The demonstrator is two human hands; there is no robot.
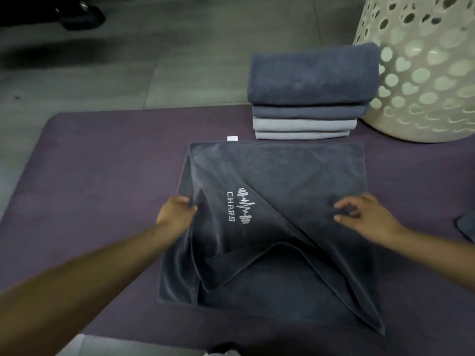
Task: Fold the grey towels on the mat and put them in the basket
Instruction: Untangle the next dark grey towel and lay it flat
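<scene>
Both bare forearms reach forward over the purple mat (pixel 90 163). The left hand (pixel 174 214) pinches the left edge of the dark grey towel with a white "CHARS" logo (pixel 282 176), its grip closed on a fold. This towel lies half-folded mid-mat. The right hand (pixel 367 217) hovers at its right side, fingers loosely curled; whether it holds cloth is unclear. A stack of folded grey towels (pixel 311 86) sits at the far edge, touching the cream perforated basket (pixel 424 73).
</scene>
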